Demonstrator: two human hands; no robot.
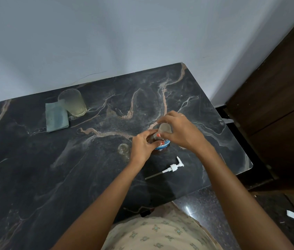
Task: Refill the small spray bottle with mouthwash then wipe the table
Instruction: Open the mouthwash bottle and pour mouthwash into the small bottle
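Observation:
On the dark marble table (56, 177), a dark bottle with a blue label (162, 146) stands between my hands, mostly hidden by them. My left hand (142, 145) grips its upper part from the left. My right hand (180, 131) holds a translucent cap (164, 127) right above the bottle's top; whether the cap touches the bottle I cannot tell. A small clear bottle (124, 149) with no top stands just left of my left hand. Its white pump head with a thin tube (171, 167) lies on the table below my right wrist.
A glass tumbler of pale yellowish liquid (73, 102) stands at the back left, with a folded teal cloth (57, 117) lying beside it. The wall runs behind the table. A dark wooden cabinet (277, 114) stands to the right of the table.

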